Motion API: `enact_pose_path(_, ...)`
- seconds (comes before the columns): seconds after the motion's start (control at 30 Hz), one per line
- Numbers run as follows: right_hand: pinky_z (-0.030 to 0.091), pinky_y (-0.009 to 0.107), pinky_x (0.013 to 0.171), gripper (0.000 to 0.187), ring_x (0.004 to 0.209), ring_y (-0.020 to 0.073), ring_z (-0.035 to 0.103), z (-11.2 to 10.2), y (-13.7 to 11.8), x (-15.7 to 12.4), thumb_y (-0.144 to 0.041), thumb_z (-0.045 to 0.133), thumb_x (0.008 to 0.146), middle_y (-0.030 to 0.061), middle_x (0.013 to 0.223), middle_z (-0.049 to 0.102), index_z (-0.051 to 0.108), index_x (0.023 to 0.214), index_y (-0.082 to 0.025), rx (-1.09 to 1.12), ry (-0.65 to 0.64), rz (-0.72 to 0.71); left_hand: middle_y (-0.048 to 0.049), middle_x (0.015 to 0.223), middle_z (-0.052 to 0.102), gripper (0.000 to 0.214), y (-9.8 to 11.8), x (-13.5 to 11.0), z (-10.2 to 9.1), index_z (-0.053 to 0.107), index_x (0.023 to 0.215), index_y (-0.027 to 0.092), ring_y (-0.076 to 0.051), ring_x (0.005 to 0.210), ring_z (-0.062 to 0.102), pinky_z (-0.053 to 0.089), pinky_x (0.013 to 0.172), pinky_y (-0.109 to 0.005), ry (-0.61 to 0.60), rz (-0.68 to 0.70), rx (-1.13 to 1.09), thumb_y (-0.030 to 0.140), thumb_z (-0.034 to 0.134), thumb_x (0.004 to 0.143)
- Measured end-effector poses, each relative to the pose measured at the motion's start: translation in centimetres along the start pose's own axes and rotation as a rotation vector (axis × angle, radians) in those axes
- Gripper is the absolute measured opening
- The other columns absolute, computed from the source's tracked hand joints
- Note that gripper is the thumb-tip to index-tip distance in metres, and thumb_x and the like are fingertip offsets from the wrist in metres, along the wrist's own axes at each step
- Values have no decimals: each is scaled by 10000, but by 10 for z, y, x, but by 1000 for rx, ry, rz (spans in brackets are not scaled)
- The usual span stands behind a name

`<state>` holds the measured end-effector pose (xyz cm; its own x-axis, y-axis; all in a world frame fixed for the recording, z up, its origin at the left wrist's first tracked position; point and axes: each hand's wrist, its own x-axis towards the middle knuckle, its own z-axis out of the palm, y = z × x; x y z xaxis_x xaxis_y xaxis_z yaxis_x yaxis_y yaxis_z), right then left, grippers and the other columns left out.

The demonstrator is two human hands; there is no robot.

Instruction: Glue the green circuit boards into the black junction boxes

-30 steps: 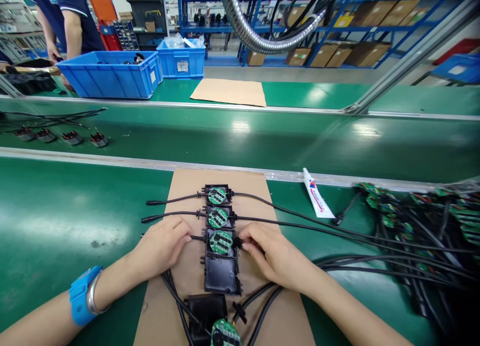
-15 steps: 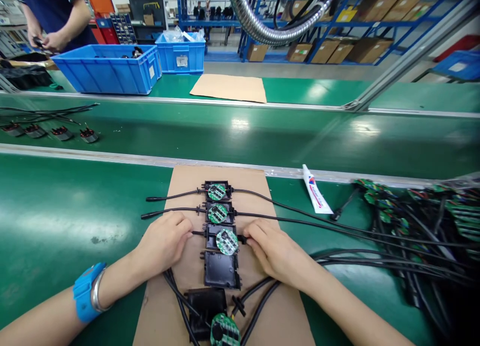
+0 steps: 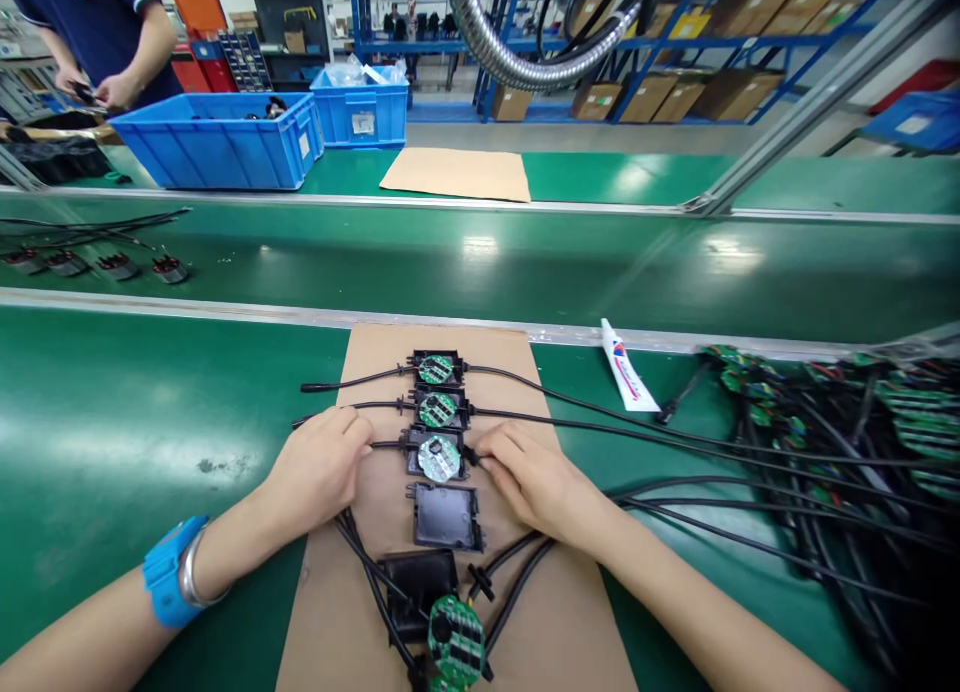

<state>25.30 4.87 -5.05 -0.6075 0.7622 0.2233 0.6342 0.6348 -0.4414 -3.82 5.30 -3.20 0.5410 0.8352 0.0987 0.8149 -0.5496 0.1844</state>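
My left hand point(image 3: 328, 465) pinches the thin black cable point(image 3: 386, 444) on the left side of a round green circuit board point(image 3: 440, 458). That board lies over the third black plastic case point(image 3: 412, 462) in a column. On its other side, my right hand point(image 3: 525, 475) grips the thicker black cable close to its collar point(image 3: 471, 456). Farther up, two cases hold wired circuit boards point(image 3: 437, 409). Below the third is a bare case point(image 3: 448, 517). Nearest me lie another black case point(image 3: 412, 582) and a wired circuit board point(image 3: 456, 637).
Cardboard point(image 3: 360, 612) lies under the cases on the green bench. To the right are a white tube point(image 3: 627, 370) and a heap of wired circuit boards point(image 3: 772, 392). Blue bins point(image 3: 225, 142) stand at the back left, near another person point(image 3: 105, 32). A metal hose point(image 3: 510, 57) hangs overhead.
The third circuit board has shifted up and left, sitting more squarely over its case. Both hands moved slightly with its cables. The whole view has shifted a little.
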Motion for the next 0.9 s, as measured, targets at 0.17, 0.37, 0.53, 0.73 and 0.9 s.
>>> enact_pose_path(0.17, 496, 365, 809, 223, 943, 210, 557, 3, 2, 5, -93, 388, 907, 100, 1010, 591, 536, 1048, -182, -68, 7, 13, -67, 849, 566, 123, -2, 5, 3, 532, 831, 171, -234, 821, 538, 467, 737, -360, -47, 10, 14, 100, 443, 876)
enact_pose_path(0.37, 449, 373, 769, 184, 881, 220, 511, -16, -35, -8, -154, 449, 894, 95, 935, 572, 570, 1033, -163, -57, 54, -4, -55, 941, 569, 87, 14, -14, -22, 553, 949, 192, -211, 884, 537, 453, 772, -336, -105, 72, -310, 233, 481, 922)
enact_pose_path(0.53, 430, 378, 767, 246, 875, 233, 460, -13, -90, -24, -337, 707, 699, 67, 913, 531, 581, 848, -187, 133, -208, 11, -35, 952, 610, 225, 38, -31, -26, 568, 965, 206, -226, 909, 566, 462, 778, -324, -366, 199, -510, 385, 646, 853)
enact_pose_path(0.73, 389, 302, 684, 132, 795, 179, 450, 13, -98, -35, -121, 607, 718, 29, 854, 532, 502, 746, -194, 65, -144, -139, -16, 972, 622, 185, 38, -35, -14, 549, 976, 211, -197, 890, 590, 471, 746, -286, -353, 160, -540, 284, 662, 849)
enact_pose_path(0.9, 436, 269, 670, 300, 796, 166, 517, -19, -82, -30, -344, 706, 757, 28, 910, 555, 486, 909, -209, 269, -235, 97, -15, 831, 606, 123, 35, -34, -10, 562, 906, 198, -169, 770, 578, 458, 709, -283, -159, 271, -443, 170, 447, 942)
